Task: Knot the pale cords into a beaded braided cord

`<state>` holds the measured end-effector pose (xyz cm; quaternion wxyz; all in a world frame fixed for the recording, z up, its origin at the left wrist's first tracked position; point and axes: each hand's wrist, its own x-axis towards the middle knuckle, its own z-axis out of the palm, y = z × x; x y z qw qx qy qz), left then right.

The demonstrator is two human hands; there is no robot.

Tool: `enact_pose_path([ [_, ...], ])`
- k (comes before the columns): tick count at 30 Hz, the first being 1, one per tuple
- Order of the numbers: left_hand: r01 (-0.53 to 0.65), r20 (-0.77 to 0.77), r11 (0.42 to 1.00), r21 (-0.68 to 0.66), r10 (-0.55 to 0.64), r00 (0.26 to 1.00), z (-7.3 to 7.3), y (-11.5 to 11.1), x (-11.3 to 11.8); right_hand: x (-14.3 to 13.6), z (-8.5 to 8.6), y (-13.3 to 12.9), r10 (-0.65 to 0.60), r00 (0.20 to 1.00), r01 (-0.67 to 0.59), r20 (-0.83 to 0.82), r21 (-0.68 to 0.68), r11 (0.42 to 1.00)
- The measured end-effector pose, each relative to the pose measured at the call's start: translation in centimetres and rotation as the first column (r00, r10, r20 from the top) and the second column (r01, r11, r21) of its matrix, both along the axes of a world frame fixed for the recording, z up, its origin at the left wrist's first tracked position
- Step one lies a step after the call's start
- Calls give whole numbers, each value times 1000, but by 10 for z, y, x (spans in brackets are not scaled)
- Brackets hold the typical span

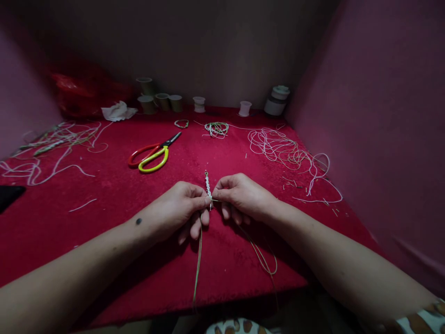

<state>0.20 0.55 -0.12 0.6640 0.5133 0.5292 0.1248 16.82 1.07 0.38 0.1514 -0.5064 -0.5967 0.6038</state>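
Note:
Between my hands a short white knotted cord braid (207, 183) points away from me, with a small loop at its far end. My left hand (189, 204) pinches the braid's near end between thumb and forefinger. Close against it, my right hand (239, 197) pinches a thin green cord (216, 200) that runs out sideways from the braid. Green cord strands (199, 264) hang below my left hand toward the table edge. Another looped green strand (260, 260) trails down under my right hand.
Red-and-yellow-handled scissors (153, 157) lie on the red cloth (114, 218). Tangled cords (274, 148) spread at right, more cords (62, 144) at left. Spools (148, 104), a jar (277, 100) and a red plastic bag (86, 88) line the back. Pink walls (375, 116) flank the table.

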Motion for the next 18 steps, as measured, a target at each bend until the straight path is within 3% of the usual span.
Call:
enact_pose_path([
  [18, 11, -21, 1000, 19, -11, 1000, 1, -2, 0, 1, -3, 2, 19, 1000, -19, 9, 19, 1000],
])
